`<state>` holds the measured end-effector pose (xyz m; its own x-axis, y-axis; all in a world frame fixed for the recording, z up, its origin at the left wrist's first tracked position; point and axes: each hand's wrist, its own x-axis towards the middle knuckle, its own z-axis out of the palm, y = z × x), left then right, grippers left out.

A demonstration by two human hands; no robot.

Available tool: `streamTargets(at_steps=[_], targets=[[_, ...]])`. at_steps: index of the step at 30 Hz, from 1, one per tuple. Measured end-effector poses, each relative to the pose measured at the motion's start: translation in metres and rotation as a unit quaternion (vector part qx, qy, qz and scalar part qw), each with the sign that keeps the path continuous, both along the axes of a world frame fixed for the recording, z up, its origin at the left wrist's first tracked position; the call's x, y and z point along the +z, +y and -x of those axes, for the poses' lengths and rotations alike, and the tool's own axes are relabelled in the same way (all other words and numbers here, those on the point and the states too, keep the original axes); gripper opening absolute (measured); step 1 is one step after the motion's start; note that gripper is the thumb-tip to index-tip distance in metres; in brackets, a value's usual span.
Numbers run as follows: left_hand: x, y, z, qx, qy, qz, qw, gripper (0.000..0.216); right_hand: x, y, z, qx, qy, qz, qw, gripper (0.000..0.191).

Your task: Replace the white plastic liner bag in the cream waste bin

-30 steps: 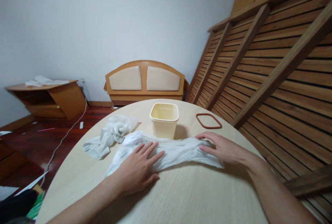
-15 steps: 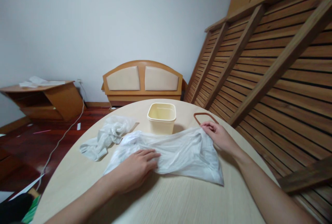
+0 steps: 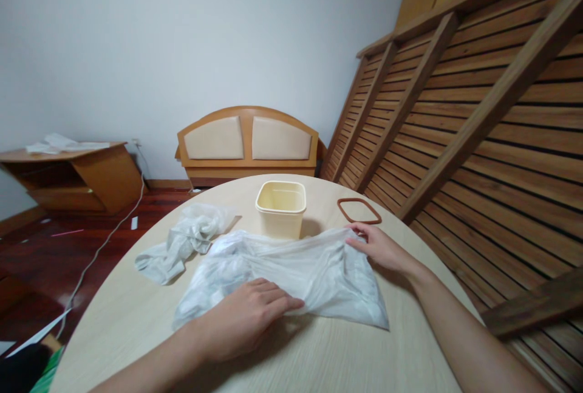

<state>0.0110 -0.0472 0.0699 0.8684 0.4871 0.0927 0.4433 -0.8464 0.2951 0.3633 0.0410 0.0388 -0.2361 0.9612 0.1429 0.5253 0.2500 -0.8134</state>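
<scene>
A white, thin plastic bag (image 3: 291, 277) lies spread and wrinkled across the table in front of me. My left hand (image 3: 248, 317) is at the bag's near edge, fingers bent together over the film, their tips partly hidden. At the bag's upper right corner, my right hand (image 3: 380, 247) pinches the film between thumb and fingers. Just behind the bag stands a cream square plastic tub (image 3: 280, 220), upright and without a lid. A brown rounded-square ring (image 3: 359, 200) lies flat beyond my right hand, apart from it.
Another crumpled white plastic bag (image 3: 182, 241) rests on the left of the round wooden table (image 3: 364, 362). Slatted wooden panels (image 3: 478, 138) lean close along the right side. Beyond the table are a headboard (image 3: 248, 138) and a low cabinet (image 3: 109, 177).
My left hand has slid toward me and to the right, to the bag's near edge. My right hand has drawn slightly back from the brown ring, pulling the bag's corner nearer.
</scene>
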Motion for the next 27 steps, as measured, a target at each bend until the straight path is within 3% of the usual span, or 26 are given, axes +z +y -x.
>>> streamTargets(at_steps=[4, 7, 10, 13, 15, 21, 27], targets=[[0.003, -0.001, -0.001, -0.065, -0.019, 0.024, 0.997, 0.031, 0.000, 0.011, -0.001, -0.139, 0.058, -0.093, 0.984, 0.049], [0.003, -0.004, -0.003, -0.085, -0.037, 0.052, 0.994, 0.025, 0.001, 0.016, -0.005, -0.158, 0.121, -0.025, 0.980, 0.051], [-0.002, -0.009, -0.006, -0.019, -0.036, 0.065, 0.997, 0.030, 0.000, 0.017, -0.013, -0.161, 0.149, 0.058, 0.974, 0.049], [-0.010, -0.012, -0.008, 0.070, -0.023, 0.059, 0.996, 0.053, -0.003, 0.012, -0.020, -0.148, 0.129, 0.105, 0.975, 0.041], [-0.015, -0.013, -0.009, 0.079, -0.015, 0.049, 0.996, 0.060, -0.004, 0.007, -0.023, -0.126, 0.114, 0.122, 0.978, 0.033], [-0.021, -0.014, -0.016, 0.013, 0.005, 0.013, 1.000, 0.049, -0.014, 0.005, -0.028, -0.097, 0.101, 0.094, 0.986, 0.032], [-0.013, -0.016, -0.019, -0.139, -0.059, -0.011, 0.989, 0.025, -0.030, 0.028, -0.041, -0.239, 0.101, 0.002, 0.966, 0.026]])
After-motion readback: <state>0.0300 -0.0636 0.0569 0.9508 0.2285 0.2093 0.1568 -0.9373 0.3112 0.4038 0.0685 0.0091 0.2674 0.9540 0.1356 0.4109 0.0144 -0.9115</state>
